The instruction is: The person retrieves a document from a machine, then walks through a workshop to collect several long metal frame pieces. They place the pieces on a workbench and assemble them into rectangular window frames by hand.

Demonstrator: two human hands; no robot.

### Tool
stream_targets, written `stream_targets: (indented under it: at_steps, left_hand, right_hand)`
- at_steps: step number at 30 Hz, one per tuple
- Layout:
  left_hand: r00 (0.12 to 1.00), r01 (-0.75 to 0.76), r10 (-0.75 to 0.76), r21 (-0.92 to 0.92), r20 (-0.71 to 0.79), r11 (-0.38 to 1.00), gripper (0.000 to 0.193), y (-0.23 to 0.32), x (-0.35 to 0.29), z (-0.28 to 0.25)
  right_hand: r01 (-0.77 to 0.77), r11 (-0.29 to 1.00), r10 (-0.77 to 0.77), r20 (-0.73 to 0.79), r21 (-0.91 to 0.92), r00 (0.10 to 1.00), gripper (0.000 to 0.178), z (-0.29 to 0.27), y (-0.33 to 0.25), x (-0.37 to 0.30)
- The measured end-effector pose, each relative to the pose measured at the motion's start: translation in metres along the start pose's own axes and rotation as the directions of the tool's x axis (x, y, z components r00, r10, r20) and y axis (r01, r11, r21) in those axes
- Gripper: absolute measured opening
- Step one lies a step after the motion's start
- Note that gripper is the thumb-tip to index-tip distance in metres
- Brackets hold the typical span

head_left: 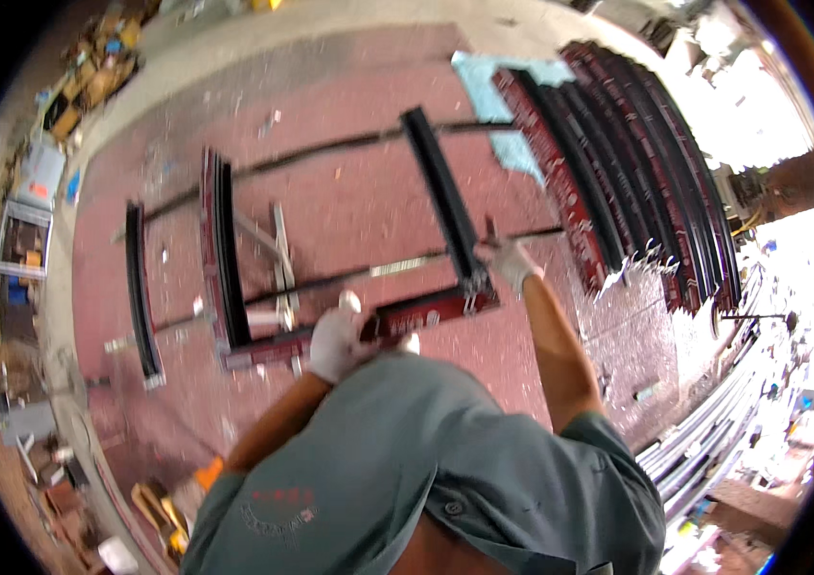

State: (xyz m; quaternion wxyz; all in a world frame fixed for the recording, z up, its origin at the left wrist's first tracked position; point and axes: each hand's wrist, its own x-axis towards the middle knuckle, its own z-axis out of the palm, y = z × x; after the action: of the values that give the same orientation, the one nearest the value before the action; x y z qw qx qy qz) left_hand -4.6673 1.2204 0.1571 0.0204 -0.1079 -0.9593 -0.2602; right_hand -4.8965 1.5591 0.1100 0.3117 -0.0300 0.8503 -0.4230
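A three-sided frame of long metal profiles lies before me, with dark channels and maroon film on their sides. Its near bar [426, 314] joins a left bar [225, 259] and a right bar [443, 192]. My left hand [333, 343], in a white glove, is closed around the near bar left of its middle; some of its fingertips are hidden. By the right-hand corner, my gloved right hand [512, 264] has its fingers apart, close against the right bar's near end. Whether it touches the bar is hard to tell.
A separate dark profile [141, 292] lies farther left. Thin rails [330, 146] run crosswise under the frame. At the right, several film-wrapped profiles [618, 163] lie side by side, partly over a light-blue sheet [479, 86]. Loose long bars [714, 479] fill the lower right; boxes [91, 81] clutter the far left.
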Motion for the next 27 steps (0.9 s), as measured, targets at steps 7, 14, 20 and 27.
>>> stream_targets:
  at_steps: [7, 14, 20, 27]
  left_hand:
    - [0.999, 0.023, -0.022, -0.01, 0.024, 1.0, 0.049, 0.004, -0.003, -0.004]
    - [0.998, 0.02, -0.021, 0.021, 0.064, 1.0, 0.053, -0.007, -0.001, 0.017]
    - [0.991, 0.072, -0.079, 0.058, 0.109, 0.996, 0.059, -0.007, 0.0, 0.018]
    - [0.989, 0.071, -0.077, 0.048, 0.127, 0.996, 0.06, -0.008, 0.0, 0.019]
  right_hand:
    - [-0.192, 0.96, 0.196, 0.001, -0.204, 0.981, 0.068, 0.006, -0.01, 0.027]
    - [0.168, 0.932, -0.216, -0.12, -0.32, 0.969, 0.06, 0.006, -0.021, 0.04]
    - [0.043, 0.774, -0.269, -0.267, -0.632, 0.925, 0.072, 0.027, -0.072, 0.037]
    - [0.071, 0.819, -0.329, -0.364, -0.569, 0.871, 0.058, 0.023, -0.07, 0.046]
